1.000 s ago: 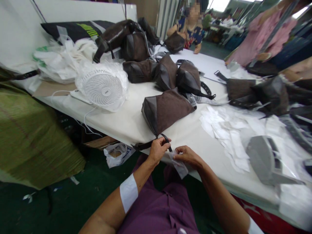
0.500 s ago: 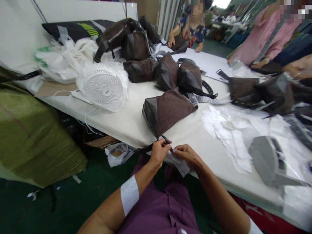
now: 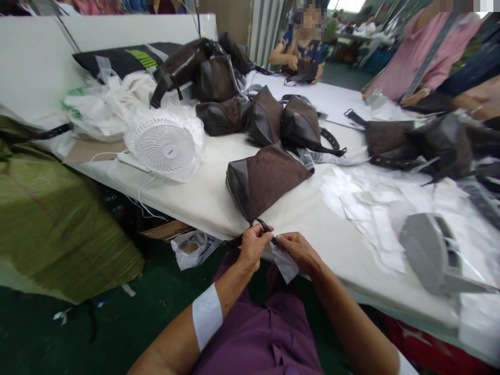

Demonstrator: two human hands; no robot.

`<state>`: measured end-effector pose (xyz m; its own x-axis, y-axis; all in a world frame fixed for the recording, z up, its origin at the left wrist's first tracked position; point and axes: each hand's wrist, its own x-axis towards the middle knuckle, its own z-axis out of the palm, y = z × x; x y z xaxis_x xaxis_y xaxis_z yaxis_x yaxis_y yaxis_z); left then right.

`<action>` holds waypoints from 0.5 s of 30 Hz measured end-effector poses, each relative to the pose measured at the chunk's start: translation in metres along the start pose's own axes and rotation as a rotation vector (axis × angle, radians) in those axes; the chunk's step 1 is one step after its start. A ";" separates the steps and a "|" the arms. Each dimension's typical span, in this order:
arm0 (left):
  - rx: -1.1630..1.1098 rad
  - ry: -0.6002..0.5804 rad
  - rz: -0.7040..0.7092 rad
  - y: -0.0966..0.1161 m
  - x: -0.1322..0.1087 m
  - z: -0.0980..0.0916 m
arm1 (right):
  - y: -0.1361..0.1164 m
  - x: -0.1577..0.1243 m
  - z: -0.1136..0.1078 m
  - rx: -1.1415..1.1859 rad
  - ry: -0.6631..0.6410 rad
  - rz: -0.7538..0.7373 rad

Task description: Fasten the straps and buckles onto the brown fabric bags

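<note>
Strap (image 3: 266,226) at the near table (image 3: 203,198) edge, pinched tight in left hand (image 3: 253,249); pale wrapper (image 3: 286,264) hanging just below, gripped closed by right hand (image 3: 300,251), close beside the left. Just behind, brown bag (image 3: 269,176). Farther left, white fan (image 3: 166,147) with small badge, unreadable; green print on black sack (image 3: 117,60), too blurred to read.

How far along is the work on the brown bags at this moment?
Looks done: three dark brown fabric bags stand in a row behind. In hand: the left hand pinches the black strap of the nearest brown bag, the right hand a thin whitish sheet beside it. Probably left: more brown bags at the right, straps loose.
</note>
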<state>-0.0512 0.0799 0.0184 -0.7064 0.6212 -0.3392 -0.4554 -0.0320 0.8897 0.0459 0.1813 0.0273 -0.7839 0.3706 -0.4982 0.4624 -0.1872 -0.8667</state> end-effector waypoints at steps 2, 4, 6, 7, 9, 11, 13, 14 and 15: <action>-0.033 0.008 -0.010 0.001 -0.002 0.001 | -0.002 0.003 0.004 0.026 0.024 0.010; -0.074 0.028 -0.047 0.002 -0.004 0.002 | -0.006 0.005 0.008 0.060 0.045 0.016; -0.135 0.042 -0.110 0.005 -0.005 0.003 | -0.010 0.006 0.010 0.113 0.053 0.027; -0.171 0.047 -0.139 0.006 -0.006 0.003 | -0.011 0.006 0.010 0.145 0.054 0.039; -0.239 0.058 -0.179 0.007 -0.006 0.004 | -0.014 0.006 0.010 0.200 0.060 0.070; -0.289 0.070 -0.199 0.008 -0.005 0.005 | -0.016 0.007 0.009 0.211 0.067 0.094; -0.326 0.077 -0.209 0.009 -0.005 0.006 | -0.016 0.007 0.006 0.191 0.057 0.098; -0.337 0.079 -0.209 0.009 -0.005 0.006 | -0.015 0.007 0.005 0.180 0.045 0.091; -0.340 0.080 -0.205 0.009 -0.005 0.006 | -0.014 0.007 0.004 0.166 0.026 0.079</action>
<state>-0.0488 0.0815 0.0297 -0.6162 0.5792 -0.5337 -0.7348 -0.1790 0.6542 0.0327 0.1829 0.0360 -0.7357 0.3718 -0.5661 0.4455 -0.3638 -0.8180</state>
